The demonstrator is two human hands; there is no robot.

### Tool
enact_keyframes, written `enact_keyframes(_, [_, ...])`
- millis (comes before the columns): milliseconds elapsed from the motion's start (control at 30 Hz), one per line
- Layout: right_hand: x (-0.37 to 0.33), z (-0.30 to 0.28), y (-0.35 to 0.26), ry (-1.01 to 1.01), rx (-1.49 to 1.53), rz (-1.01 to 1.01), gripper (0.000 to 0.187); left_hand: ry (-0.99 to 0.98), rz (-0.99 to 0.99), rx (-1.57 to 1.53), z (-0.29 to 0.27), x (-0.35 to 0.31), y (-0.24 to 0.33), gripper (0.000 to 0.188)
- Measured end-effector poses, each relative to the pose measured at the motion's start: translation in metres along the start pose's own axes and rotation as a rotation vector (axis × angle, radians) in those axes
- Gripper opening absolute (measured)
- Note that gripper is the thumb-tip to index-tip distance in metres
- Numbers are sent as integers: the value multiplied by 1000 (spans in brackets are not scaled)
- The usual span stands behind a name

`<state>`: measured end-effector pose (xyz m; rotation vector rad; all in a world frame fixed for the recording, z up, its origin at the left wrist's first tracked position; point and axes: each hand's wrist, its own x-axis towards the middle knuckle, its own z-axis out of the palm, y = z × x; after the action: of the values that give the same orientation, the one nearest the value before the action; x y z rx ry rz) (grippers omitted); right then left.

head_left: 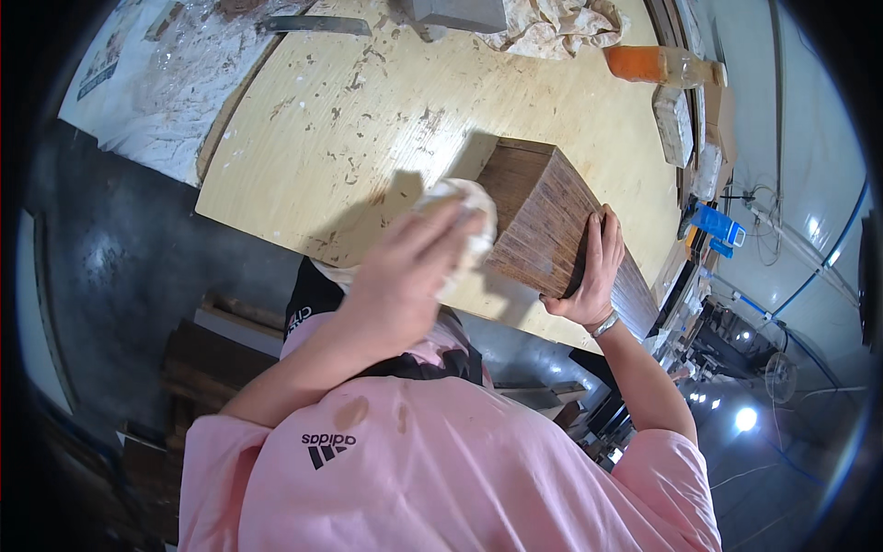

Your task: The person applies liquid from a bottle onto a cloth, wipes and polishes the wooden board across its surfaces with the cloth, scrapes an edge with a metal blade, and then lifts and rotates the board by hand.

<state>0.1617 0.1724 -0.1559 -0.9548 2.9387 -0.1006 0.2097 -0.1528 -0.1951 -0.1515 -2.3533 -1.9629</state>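
A long dark-brown wooden box (547, 221) with a streaked grain lies at an angle on a pale wooden tabletop (303, 175). My right hand (596, 267) grips it from the near right side, with the fingers over its upper face and the thumb toward the near edge. A bracelet circles that wrist. To the left of the box, my left hand (414, 262) is closed around a wadded off-white cloth (474, 207). The cloth is close to the box's left end; whether they touch, I cannot tell. Slight blur softens the left hand.
Toward the far right lies a bottle of orange liquid (644, 66). A crumpled cloth (561, 28), a grey block (460, 13) and a flat blade-like tool (317, 25) lie along the far side. Plastic sheeting (175, 87) covers a surface at the far left. Wooden boards (216, 363) sit low at the left.
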Motion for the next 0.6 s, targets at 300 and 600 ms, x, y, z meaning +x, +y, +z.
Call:
enact_keyframes(300, [-3, 1, -1, 28, -8, -5, 123, -226, -215, -236, -20, 40, -11, 39])
enact_keyframes(600, [-4, -3, -2, 32, -13, 26, 124, -523, -144, 228, 7, 64, -34, 43])
